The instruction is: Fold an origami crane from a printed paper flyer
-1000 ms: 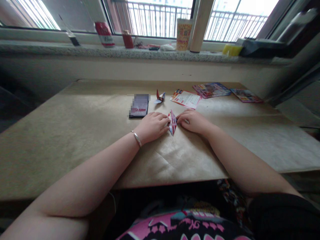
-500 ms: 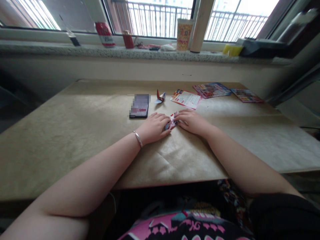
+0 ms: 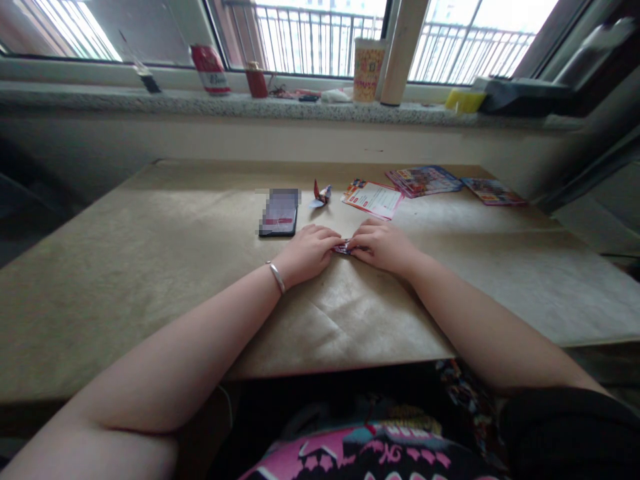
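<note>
A small folded piece of printed red, white and blue paper (image 3: pixel 344 249) lies flat on the brown paper-covered table (image 3: pixel 150 267), mostly hidden between my two hands. My left hand (image 3: pixel 309 253), with a silver bracelet at the wrist, presses its curled fingers on the paper's left side. My right hand (image 3: pixel 383 245) presses down on the right side, fingertips meeting the left hand's. A finished small folded paper figure (image 3: pixel 321 193) stands farther back on the table.
A dark phone (image 3: pixel 279 213) lies just beyond my left hand. Printed leaflets (image 3: pixel 373 197) and booklets (image 3: pixel 424 179) lie at the back right. The windowsill holds a red can (image 3: pixel 209 68), a paper cup (image 3: pixel 368 68), a yellow sponge (image 3: pixel 464 100) and small items.
The folded paper stood upright between my fingertips a second ago; it has been tipped over and pressed flat on the table, and both hands have closed in over it.
</note>
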{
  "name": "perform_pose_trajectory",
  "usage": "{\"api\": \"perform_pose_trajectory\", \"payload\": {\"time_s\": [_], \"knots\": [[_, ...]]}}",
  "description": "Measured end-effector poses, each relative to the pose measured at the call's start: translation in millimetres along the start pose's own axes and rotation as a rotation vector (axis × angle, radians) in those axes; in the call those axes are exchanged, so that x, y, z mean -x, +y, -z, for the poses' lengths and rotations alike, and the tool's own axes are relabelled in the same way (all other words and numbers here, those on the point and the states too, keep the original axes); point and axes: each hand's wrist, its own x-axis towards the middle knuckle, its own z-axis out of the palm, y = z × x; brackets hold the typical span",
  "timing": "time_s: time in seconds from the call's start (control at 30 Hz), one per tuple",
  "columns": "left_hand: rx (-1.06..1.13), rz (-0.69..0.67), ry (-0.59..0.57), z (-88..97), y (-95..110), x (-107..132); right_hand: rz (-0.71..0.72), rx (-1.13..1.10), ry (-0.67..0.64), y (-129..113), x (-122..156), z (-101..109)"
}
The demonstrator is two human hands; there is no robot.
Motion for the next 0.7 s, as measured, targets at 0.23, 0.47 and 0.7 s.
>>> {"api": "perform_pose_trajectory", "payload": {"time_s": [0.23, 0.47, 0.7], "knots": [[-0.058, 0.004, 0.04, 3.3, 5, -1, -0.069, 0.042, -0.054, -7, -1, 0], [-0.062, 0.011, -0.01, 4.2, 9, -1, -0.18, -0.02, -0.054, -9, -1, -4], [-0.054, 0.031, -0.026, 6.7, 9, -1, -0.315, -0.183, -0.025, -6, -4, -14]]}}
